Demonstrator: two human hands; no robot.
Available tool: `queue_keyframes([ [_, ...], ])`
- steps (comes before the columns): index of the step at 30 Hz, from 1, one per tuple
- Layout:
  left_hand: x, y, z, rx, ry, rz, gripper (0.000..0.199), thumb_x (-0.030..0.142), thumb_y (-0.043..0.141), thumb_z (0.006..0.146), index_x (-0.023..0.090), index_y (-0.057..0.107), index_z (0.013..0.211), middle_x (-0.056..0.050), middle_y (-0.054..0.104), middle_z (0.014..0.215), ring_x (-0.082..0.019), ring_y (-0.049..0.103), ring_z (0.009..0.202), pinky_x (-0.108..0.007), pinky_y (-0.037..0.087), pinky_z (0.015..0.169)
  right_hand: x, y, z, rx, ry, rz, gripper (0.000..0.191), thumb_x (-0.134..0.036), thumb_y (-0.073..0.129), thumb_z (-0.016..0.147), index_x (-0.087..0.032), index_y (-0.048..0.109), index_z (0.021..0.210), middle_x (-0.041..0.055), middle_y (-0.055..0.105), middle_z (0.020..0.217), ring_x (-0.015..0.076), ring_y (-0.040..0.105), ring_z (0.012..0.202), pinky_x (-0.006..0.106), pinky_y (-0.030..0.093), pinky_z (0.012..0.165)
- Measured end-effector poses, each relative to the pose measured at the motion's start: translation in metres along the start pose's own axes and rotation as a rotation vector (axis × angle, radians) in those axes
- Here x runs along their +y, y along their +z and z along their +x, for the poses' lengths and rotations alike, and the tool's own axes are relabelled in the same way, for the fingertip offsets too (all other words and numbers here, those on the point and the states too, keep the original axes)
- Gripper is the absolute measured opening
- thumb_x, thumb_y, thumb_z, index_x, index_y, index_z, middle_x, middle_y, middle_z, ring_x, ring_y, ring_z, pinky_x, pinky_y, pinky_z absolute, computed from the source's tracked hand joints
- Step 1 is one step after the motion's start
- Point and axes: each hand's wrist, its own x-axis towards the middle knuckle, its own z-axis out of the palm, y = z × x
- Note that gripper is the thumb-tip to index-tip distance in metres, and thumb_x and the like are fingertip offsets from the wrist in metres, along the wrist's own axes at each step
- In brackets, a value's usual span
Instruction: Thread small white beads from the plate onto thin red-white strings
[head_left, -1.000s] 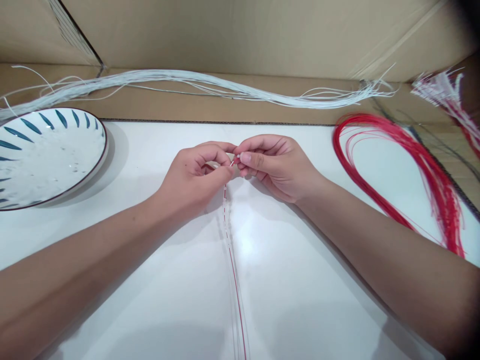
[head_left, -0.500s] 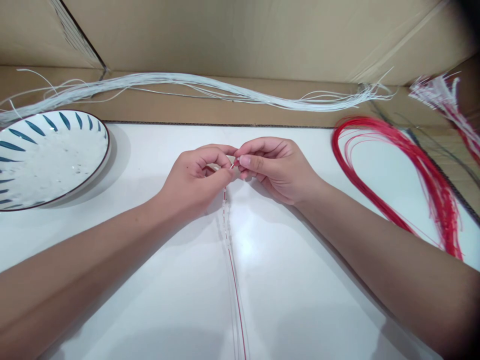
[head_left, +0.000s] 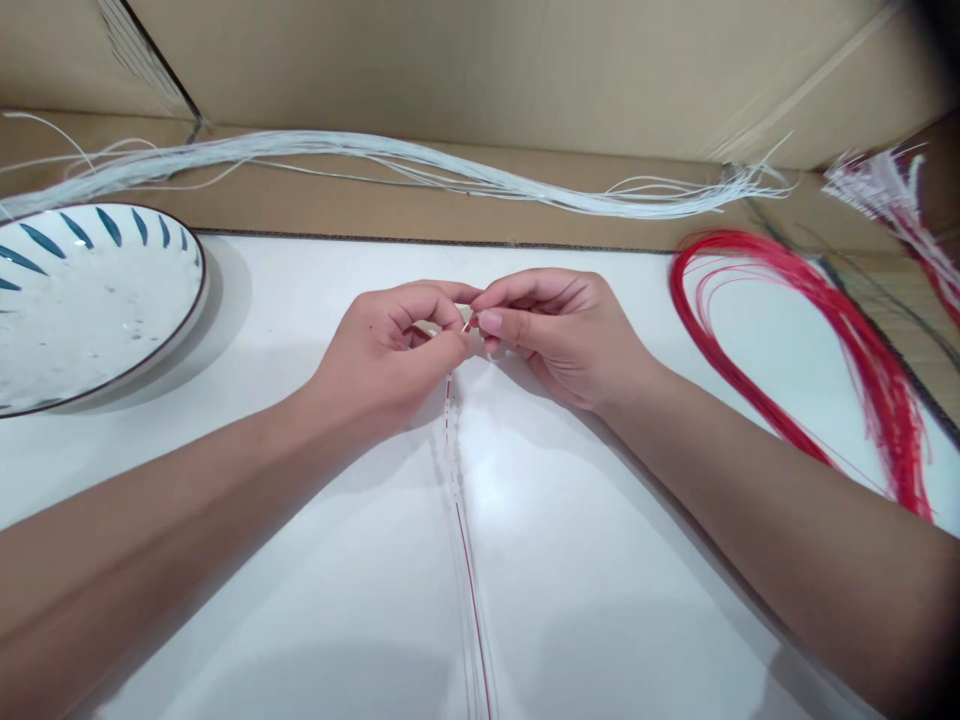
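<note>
My left hand (head_left: 401,340) pinches the upper end of a red cord (head_left: 472,600) between thumb and forefinger. Small clear or whitish pieces, perhaps beads, sit along the cord's upper stretch below that hand, and the rest trails down over the white tabletop toward me. Fingertip to fingertip with it, my right hand (head_left: 555,335) is closed in a pinch at the short red-and-white end of the cord. Whether a tiny piece is also between the right fingertips is hidden. Thin pale strands run beside the red cord.
A white dish (head_left: 105,300) with blue leaf strokes holds small clear pieces at the left. Behind lies a long bundle of white cords (head_left: 337,145) on cardboard. A looped bundle of red cords (head_left: 840,330) rests at the right, with red-and-white strands (head_left: 889,195) beyond it.
The view has shifted slightly, so the dish sits a little further left and up. Both hands keep their pinch, and a bit more red shows between the fingertips.
</note>
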Motion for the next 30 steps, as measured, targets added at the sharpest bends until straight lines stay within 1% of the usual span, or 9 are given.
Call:
queue_keyframes([
  [4,0.0,-0.001,-0.001,-0.006,0.028,0.033,0.017,0.017,0.068,0.079,0.017,0.067,0.061,-0.006,0.076,0.105,-0.021,0.067,0.09,-0.032,0.049,0.066,-0.005,0.003,-0.002,0.022,0.02,-0.014,0.021,-0.029,0.096,0.066,-0.02,0.08,0.076,0.001,0.074,0.069,0.0121,0.068,0.062,0.028,0.062,0.066],
  [7,0.002,-0.002,-0.002,-0.023,-0.009,0.038,0.019,0.016,0.068,0.081,0.016,0.067,0.063,-0.006,0.076,0.107,-0.02,0.067,0.091,-0.03,0.05,0.066,-0.009,0.004,-0.003,0.012,0.064,-0.002,0.021,-0.031,0.096,0.065,-0.02,0.08,0.072,0.0009,0.073,0.066,0.0128,0.068,0.062,0.029,0.063,0.065],
  [11,0.004,-0.002,-0.002,0.001,-0.062,0.044,0.018,0.015,0.069,0.08,0.017,0.069,0.062,-0.005,0.076,0.108,-0.02,0.069,0.089,-0.03,0.053,0.065,-0.012,0.002,-0.002,-0.046,0.142,0.071,0.016,-0.026,0.094,0.067,-0.02,0.082,0.075,0.0006,0.074,0.068,0.0107,0.069,0.061,0.025,0.061,0.061],
  [16,0.004,-0.003,-0.002,0.002,-0.097,0.086,0.02,0.021,0.069,0.078,0.02,0.067,0.058,-0.002,0.076,0.107,-0.023,0.072,0.087,-0.029,0.053,0.057,-0.015,-0.001,-0.002,-0.071,0.2,0.104,0.009,-0.021,0.091,0.073,-0.021,0.083,0.076,0.0007,0.075,0.069,0.0088,0.067,0.059,0.021,0.059,0.057],
  [19,0.001,-0.004,-0.003,-0.012,-0.068,0.128,0.021,0.022,0.067,0.079,0.021,0.067,0.059,-0.002,0.076,0.105,-0.023,0.073,0.088,-0.028,0.053,0.056,-0.016,0.0,-0.003,-0.078,0.196,0.08,0.007,-0.02,0.089,0.075,-0.019,0.082,0.075,0.001,0.073,0.068,0.0081,0.065,0.06,0.02,0.059,0.058],
  [24,-0.003,-0.006,-0.002,0.008,-0.021,0.184,0.018,0.024,0.068,0.079,0.022,0.069,0.061,-0.001,0.077,0.104,-0.025,0.073,0.092,-0.029,0.054,0.059,-0.013,0.003,-0.005,-0.058,0.154,0.03,0.006,-0.022,0.088,0.077,-0.02,0.082,0.077,0.0013,0.073,0.069,0.0096,0.066,0.063,0.023,0.059,0.062],
  [26,-0.004,-0.006,-0.003,0.002,-0.029,0.204,0.018,0.027,0.068,0.079,0.023,0.069,0.062,0.001,0.077,0.107,-0.025,0.073,0.094,-0.029,0.055,0.061,-0.012,0.004,-0.006,-0.045,0.135,0.028,0.006,-0.021,0.087,0.077,-0.02,0.082,0.077,0.0011,0.073,0.068,0.0098,0.067,0.065,0.023,0.06,0.064],
  [30,-0.001,-0.008,-0.003,-0.019,-0.062,0.256,0.018,0.03,0.068,0.081,0.024,0.069,0.064,0.005,0.076,0.111,-0.025,0.073,0.098,-0.031,0.057,0.068,-0.012,0.005,-0.007,-0.041,0.14,0.039,0.007,-0.021,0.088,0.077,-0.019,0.081,0.077,0.0009,0.073,0.069,0.0097,0.068,0.066,0.023,0.061,0.067],
])
